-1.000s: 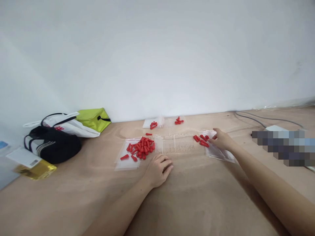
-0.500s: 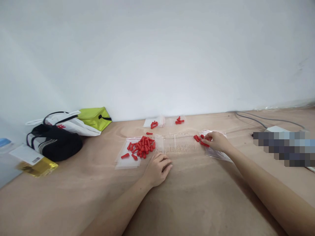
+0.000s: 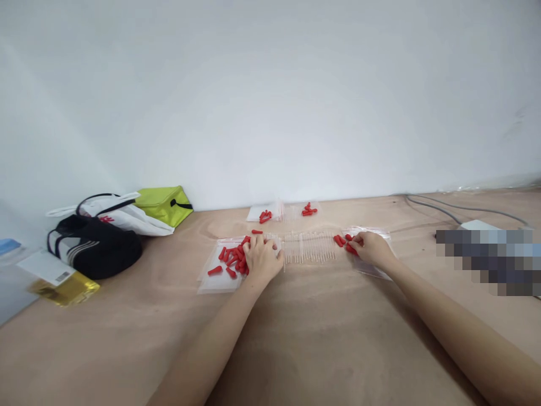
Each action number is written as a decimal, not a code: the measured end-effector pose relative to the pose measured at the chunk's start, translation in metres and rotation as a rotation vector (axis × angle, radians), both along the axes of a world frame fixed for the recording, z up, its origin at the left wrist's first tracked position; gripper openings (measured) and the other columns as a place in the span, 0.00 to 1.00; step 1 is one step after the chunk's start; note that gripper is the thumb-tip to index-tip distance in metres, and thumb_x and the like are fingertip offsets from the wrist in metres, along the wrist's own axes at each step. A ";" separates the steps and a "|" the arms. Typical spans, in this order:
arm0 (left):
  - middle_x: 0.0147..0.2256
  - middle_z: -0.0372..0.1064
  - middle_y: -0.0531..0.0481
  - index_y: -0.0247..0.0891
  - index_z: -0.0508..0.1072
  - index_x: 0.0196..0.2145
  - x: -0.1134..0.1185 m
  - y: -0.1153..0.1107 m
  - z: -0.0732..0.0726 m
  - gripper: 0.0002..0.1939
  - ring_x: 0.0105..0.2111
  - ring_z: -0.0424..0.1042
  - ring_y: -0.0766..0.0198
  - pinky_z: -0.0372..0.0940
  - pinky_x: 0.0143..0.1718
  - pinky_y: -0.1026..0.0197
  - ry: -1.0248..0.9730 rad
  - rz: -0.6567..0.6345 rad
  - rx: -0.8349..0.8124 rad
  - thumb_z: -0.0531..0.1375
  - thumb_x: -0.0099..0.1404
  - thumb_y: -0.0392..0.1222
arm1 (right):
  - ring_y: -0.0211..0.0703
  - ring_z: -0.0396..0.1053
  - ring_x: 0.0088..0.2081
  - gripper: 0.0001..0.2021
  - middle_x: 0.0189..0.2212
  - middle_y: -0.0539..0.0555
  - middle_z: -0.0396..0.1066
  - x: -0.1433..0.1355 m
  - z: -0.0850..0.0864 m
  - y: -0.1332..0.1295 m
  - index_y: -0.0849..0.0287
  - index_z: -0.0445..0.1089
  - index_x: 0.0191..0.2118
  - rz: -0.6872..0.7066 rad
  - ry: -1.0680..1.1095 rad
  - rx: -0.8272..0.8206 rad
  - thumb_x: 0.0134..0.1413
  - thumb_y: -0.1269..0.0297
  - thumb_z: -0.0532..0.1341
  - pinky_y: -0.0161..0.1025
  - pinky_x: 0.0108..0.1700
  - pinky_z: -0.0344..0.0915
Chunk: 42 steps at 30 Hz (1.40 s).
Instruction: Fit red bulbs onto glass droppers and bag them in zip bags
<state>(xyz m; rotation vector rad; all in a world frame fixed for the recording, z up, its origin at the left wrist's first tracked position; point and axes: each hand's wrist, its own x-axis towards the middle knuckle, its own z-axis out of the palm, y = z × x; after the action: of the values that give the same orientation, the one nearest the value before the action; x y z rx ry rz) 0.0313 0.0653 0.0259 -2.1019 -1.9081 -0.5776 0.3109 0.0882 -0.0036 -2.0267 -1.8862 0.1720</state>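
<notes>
My left hand (image 3: 262,260) reaches over the right edge of a pile of red rubber bulbs (image 3: 230,256), its fingers apart and bent downward. The bulbs lie on clear plastic zip bags (image 3: 211,285). Thin clear tubes (image 3: 310,247), like dropper pipettes, lie side by side in a row between my hands. My right hand (image 3: 372,248) has thumb and fingers closed on a red rubber bulb (image 3: 351,248) above another zip bag (image 3: 376,272). A few more red bulbs (image 3: 338,241) lie just left of it.
Near the wall are two small groups of red bulbs (image 3: 265,216) with bags and tubes. A black bag (image 3: 105,248), a white bag and a lime-green bag (image 3: 164,204) stand at the left. A grey cable (image 3: 456,206) and a pixelated area occupy the right.
My left hand has moved up and slightly left, from the table onto the edge of the red bulb pile. My right hand stays at the bulbs on the right.
</notes>
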 end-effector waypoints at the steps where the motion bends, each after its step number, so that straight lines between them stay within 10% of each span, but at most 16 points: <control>1: 0.36 0.65 0.45 0.39 0.71 0.26 0.002 0.004 0.001 0.09 0.41 0.59 0.53 0.50 0.41 0.51 0.012 0.021 -0.017 0.57 0.53 0.46 | 0.42 0.67 0.31 0.10 0.27 0.55 0.72 0.000 -0.001 0.000 0.58 0.71 0.25 -0.005 -0.026 0.006 0.48 0.63 0.54 0.33 0.28 0.54; 14: 0.34 0.65 0.36 0.33 0.74 0.25 0.021 0.019 -0.002 0.08 0.41 0.58 0.44 0.49 0.41 0.43 0.031 0.027 0.019 0.55 0.53 0.38 | 0.48 0.63 0.37 0.12 0.33 0.56 0.71 -0.014 0.009 -0.010 0.57 0.69 0.28 -0.032 -0.086 0.228 0.52 0.62 0.50 0.40 0.34 0.51; 23: 0.34 0.65 0.34 0.29 0.74 0.27 0.028 0.015 0.005 0.10 0.39 0.59 0.44 0.53 0.38 0.45 0.060 0.038 -0.034 0.54 0.56 0.37 | 0.46 0.60 0.36 0.08 0.30 0.55 0.69 -0.069 0.002 -0.043 0.58 0.66 0.32 0.422 0.036 0.417 0.55 0.66 0.50 0.44 0.39 0.50; 27: 0.35 0.66 0.39 0.30 0.69 0.32 0.021 -0.004 0.011 0.09 0.38 0.62 0.50 0.56 0.36 0.52 0.028 -0.141 0.004 0.51 0.61 0.37 | 0.45 0.60 0.35 0.16 0.32 0.57 0.66 -0.079 -0.001 -0.056 0.60 0.62 0.47 0.568 0.083 0.468 0.54 0.72 0.48 0.42 0.37 0.55; 33: 0.29 0.70 0.49 0.36 0.67 0.32 -0.013 -0.045 -0.008 0.10 0.30 0.67 0.62 0.57 0.36 0.57 -0.084 -0.609 -0.040 0.47 0.65 0.37 | 0.41 0.63 0.33 0.12 0.30 0.55 0.65 -0.081 0.000 -0.062 0.58 0.64 0.40 0.548 0.484 0.380 0.54 0.71 0.47 0.41 0.36 0.61; 38: 0.32 0.72 0.50 0.38 0.69 0.35 -0.024 -0.055 -0.016 0.10 0.33 0.68 0.62 0.56 0.37 0.57 -0.183 -0.631 -0.030 0.49 0.65 0.38 | 0.37 0.65 0.30 0.05 0.27 0.51 0.67 -0.090 -0.010 -0.064 0.58 0.61 0.31 0.533 0.924 0.090 0.50 0.62 0.55 0.36 0.32 0.63; 42: 0.30 0.72 0.51 0.39 0.70 0.32 -0.019 -0.053 -0.012 0.10 0.32 0.68 0.63 0.56 0.37 0.58 -0.177 -0.645 -0.057 0.50 0.64 0.39 | 0.35 0.63 0.25 0.09 0.24 0.49 0.66 -0.093 -0.011 -0.067 0.58 0.62 0.27 0.490 0.850 0.054 0.44 0.59 0.60 0.34 0.27 0.61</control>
<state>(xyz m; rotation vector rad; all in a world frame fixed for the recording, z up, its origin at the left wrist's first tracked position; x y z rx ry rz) 0.0120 0.0127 0.0139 -2.7860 -1.2943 -0.8611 0.2183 0.0213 -0.0151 -1.1101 -1.7037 0.9263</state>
